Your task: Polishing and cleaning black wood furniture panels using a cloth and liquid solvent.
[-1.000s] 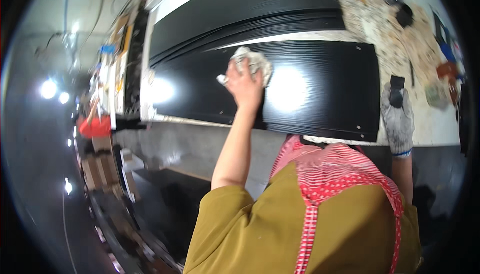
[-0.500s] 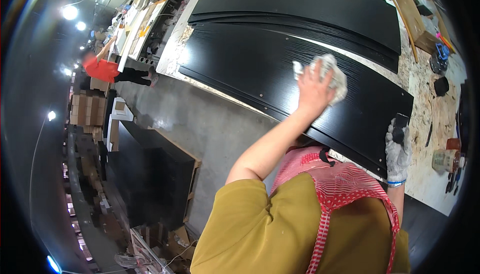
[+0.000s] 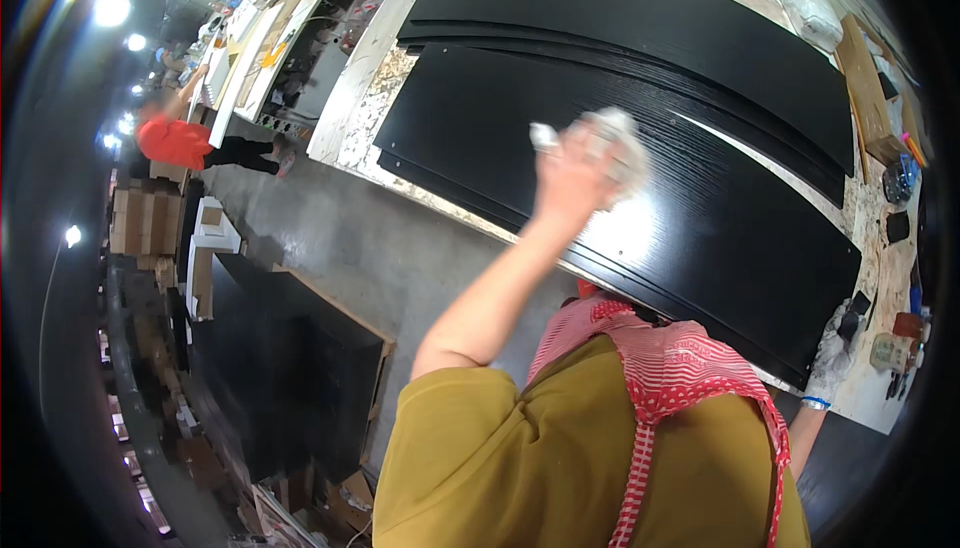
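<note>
We hold the rag (image 3: 630, 156) in our L hand (image 3: 575, 183), palm-down prob. for even pressure, over the panel (image 3: 480, 128) on the desk (image 3: 345, 113), & a block (image 3: 852, 322) in our gloved R hand (image 3: 831, 360) by the panel's end, prob. out of its way.

On the bench (image 3: 345, 123), the far panels (image 3: 650, 33) lie behind the near panels (image 3: 730, 228). A cloth (image 3: 628, 156) is under the left hand (image 3: 575, 176), midway along the near panels; the right hand (image 3: 832, 353), a block (image 3: 852, 320) in it, is at their right end (a jar (image 3: 888, 353) sits further right). A box (image 3: 866, 93) stands right of the far panels.
</note>
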A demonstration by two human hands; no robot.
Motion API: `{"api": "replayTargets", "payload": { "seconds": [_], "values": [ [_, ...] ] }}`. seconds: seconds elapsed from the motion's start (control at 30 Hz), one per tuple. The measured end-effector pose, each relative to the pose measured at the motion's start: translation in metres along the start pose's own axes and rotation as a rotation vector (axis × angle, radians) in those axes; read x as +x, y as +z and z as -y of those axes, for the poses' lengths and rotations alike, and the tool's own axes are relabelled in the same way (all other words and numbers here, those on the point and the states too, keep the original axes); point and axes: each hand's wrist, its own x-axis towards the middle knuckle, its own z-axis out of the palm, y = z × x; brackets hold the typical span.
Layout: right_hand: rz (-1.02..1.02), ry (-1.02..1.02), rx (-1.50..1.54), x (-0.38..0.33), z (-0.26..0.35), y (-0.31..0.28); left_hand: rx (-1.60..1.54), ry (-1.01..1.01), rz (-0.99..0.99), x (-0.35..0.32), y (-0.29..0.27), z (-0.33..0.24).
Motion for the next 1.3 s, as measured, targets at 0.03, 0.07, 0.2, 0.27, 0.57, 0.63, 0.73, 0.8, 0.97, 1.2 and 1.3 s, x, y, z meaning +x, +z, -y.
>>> {"api": "replayTargets", "payload": {
  "seconds": [0.03,0.07,0.2,0.27,0.57,0.63,0.73,0.8,0.97,1.2,1.3],
  "values": [
    [-0.028,-0.051,-0.015,0.001,0.0,-0.004,0.094,-0.103,0.014,0.008,-0.003,0.045],
    [-0.138,-0.13,-0.03,0.003,0.0,-0.007,0.138,-0.186,-0.064,0.01,-0.008,0.087],
    [-0.098,-0.188,-0.022,-0.001,-0.003,0.002,-0.332,-0.467,-0.073,0.03,-0.031,0.246],
    [-0.187,-0.299,-0.064,-0.005,-0.008,0.017,-0.579,-0.778,-0.043,0.035,-0.038,0.302],
    [-0.353,-0.438,0.027,-0.017,-0.036,0.078,-0.335,-0.709,0.068,0.0,-0.018,0.356],
    [-0.303,-0.28,-0.025,-0.017,-0.037,0.08,-0.451,-0.749,0.042,0.0,-0.017,0.367],
    [-0.306,-0.245,0.054,-0.017,-0.037,0.082,-0.491,-0.729,0.111,-0.008,-0.022,0.38],
    [-0.441,-0.298,0.06,-0.016,-0.037,0.084,-0.312,-0.786,0.142,-0.019,-0.028,0.381],
    [-0.345,-0.295,0.031,-0.021,-0.039,0.095,-0.141,-0.749,0.031,-0.023,-0.044,0.352],
    [-0.436,-0.318,0.1,-0.018,-0.038,0.1,-0.528,-0.4,-0.136,0.093,-0.052,0.218],
    [-0.314,-0.299,0.144,-0.018,-0.04,0.097,-0.637,-0.272,-0.074,0.118,-0.038,0.093]
  ]
}}
